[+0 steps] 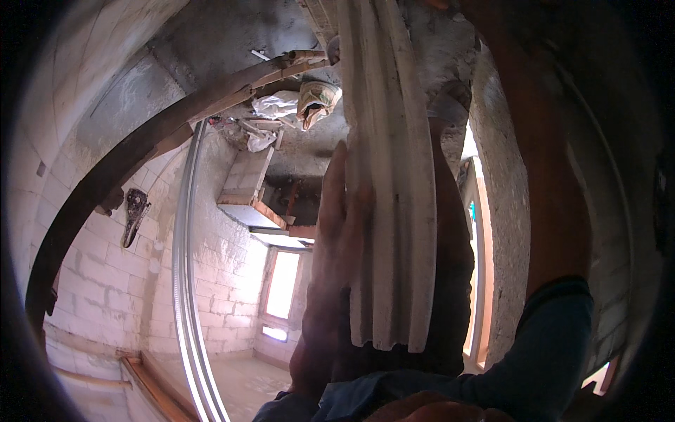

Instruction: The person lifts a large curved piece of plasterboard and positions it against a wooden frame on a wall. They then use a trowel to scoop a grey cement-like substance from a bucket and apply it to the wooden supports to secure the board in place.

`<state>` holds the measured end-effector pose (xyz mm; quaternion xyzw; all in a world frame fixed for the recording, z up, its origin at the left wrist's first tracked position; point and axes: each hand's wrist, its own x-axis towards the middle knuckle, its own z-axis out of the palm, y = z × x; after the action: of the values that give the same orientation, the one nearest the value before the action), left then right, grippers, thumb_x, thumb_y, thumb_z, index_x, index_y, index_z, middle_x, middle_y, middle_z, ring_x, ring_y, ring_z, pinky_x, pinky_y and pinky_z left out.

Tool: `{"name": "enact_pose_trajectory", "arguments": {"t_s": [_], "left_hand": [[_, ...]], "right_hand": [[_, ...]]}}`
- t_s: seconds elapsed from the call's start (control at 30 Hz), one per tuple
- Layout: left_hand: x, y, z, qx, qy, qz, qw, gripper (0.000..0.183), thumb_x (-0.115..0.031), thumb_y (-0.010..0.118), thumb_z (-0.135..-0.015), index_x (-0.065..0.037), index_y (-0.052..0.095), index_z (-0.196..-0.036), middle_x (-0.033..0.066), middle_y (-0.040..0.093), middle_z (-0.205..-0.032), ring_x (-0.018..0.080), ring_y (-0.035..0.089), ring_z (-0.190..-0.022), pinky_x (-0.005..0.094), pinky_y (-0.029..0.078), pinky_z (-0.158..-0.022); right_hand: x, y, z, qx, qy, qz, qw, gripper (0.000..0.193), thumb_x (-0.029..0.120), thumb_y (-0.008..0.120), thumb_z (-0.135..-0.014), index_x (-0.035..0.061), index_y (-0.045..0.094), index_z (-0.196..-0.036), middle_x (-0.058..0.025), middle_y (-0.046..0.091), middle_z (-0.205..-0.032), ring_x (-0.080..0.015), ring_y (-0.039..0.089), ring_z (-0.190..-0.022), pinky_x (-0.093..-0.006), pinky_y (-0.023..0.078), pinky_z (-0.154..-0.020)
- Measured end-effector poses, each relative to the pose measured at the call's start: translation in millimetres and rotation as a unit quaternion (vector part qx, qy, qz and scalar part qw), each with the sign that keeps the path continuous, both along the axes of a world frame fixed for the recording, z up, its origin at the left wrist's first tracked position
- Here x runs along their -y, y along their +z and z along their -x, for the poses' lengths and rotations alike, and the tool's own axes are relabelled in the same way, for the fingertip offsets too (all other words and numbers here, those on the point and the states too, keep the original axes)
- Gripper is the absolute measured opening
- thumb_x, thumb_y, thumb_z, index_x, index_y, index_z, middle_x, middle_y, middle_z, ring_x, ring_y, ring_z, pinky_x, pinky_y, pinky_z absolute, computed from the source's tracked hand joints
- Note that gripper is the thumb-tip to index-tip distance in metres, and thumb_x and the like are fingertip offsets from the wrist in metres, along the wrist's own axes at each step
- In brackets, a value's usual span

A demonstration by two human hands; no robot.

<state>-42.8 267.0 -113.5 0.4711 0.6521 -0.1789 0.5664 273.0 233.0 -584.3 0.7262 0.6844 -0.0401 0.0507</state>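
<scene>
A long, pale board with lengthwise grooves [390,176] runs from the top edge down the middle of the view, its ridged end close to my body. Along its left edge is my left hand [342,211], blurred, with the thumb pointing up beside the board and the fingers closed on it. The rest of that hand's grip is partly hidden. My right arm [555,211], in a dark blue sleeve, reaches forward on the right of the board. Its hand is at the top edge, mostly cut off and dark, so its fingers cannot be made out.
A long dark wooden beam [148,130] crosses on the left. Beside it stand pale metal profiles [184,281] before a block wall [105,260]. An opened sack [318,102] and white plastic [276,104] lie ahead on a grey floor. A rough wall edge [500,232] rises at right.
</scene>
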Motion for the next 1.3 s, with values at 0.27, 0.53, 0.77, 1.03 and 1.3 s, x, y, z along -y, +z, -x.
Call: {"name": "enact_pose_trajectory", "arguments": {"t_s": [0.27, 0.53, 0.77, 1.03, 1.3], "left_hand": [[10, 51, 4, 0.013, 0.048, 0.027, 0.998, 0.066, -0.037, 0.039, -0.104, 0.003, 0.017, -0.152, 0.0297, 0.024, -0.155, 0.0417, 0.026, -0.144, 0.0440, 0.025, -0.118], [34, 83, -2, 0.074, 0.081, 0.014, 0.994, 0.063, -0.032, 0.035, -0.105, 0.004, 0.013, -0.153, 0.0311, 0.023, -0.155, 0.0424, 0.024, -0.145, 0.0431, 0.023, -0.119], [76, 93, -9, 0.095, 0.084, -0.070, 0.989, 0.062, -0.028, 0.033, -0.106, 0.005, 0.009, -0.153, 0.0325, 0.023, -0.155, 0.0432, 0.023, -0.145, 0.0423, 0.022, -0.120], [100, 88, -11, 0.138, 0.050, -0.160, 0.976, 0.064, -0.015, 0.041, -0.102, 0.007, 0.008, -0.152, 0.0318, 0.022, -0.155, 0.0426, 0.027, -0.144, 0.0422, 0.025, -0.119], [106, 90, -6, 0.096, 0.056, -0.124, 0.986, 0.063, -0.016, 0.039, -0.103, 0.006, 0.007, -0.153, 0.0322, 0.023, -0.155, 0.0433, 0.029, -0.143, 0.0429, 0.028, -0.117]], "right_hand": [[-4, 86, 12, 0.060, 0.081, 0.099, 0.990, 0.036, 0.018, 0.057, -0.095, 0.0080, 0.053, -0.130, -0.0146, 0.053, -0.127, -0.0312, 0.051, -0.120, -0.0506, 0.039, -0.102], [-39, 284, 25, -0.273, -0.077, 0.005, 0.959, 0.036, 0.023, 0.066, -0.090, -0.0002, 0.058, -0.116, -0.0219, 0.063, -0.103, -0.0379, 0.063, -0.097, -0.0446, 0.050, -0.083], [-11, 525, 105, -0.479, -0.343, 0.100, 0.802, 0.048, 0.048, 0.059, -0.096, 0.0012, 0.059, -0.107, -0.0087, 0.057, -0.079, -0.0195, 0.057, -0.073, -0.0360, 0.046, -0.066], [37, 539, 130, -0.444, -0.324, 0.145, 0.823, 0.074, 0.066, 0.055, -0.091, -0.0030, 0.054, -0.117, -0.0100, 0.055, -0.075, -0.0192, 0.058, -0.067, -0.0361, 0.047, -0.061], [43, 550, 147, -0.436, -0.350, 0.179, 0.809, 0.082, 0.068, 0.047, -0.093, -0.0056, 0.048, -0.130, -0.0232, 0.066, -0.091, -0.0346, 0.068, -0.078, -0.0462, 0.052, -0.072]]}}
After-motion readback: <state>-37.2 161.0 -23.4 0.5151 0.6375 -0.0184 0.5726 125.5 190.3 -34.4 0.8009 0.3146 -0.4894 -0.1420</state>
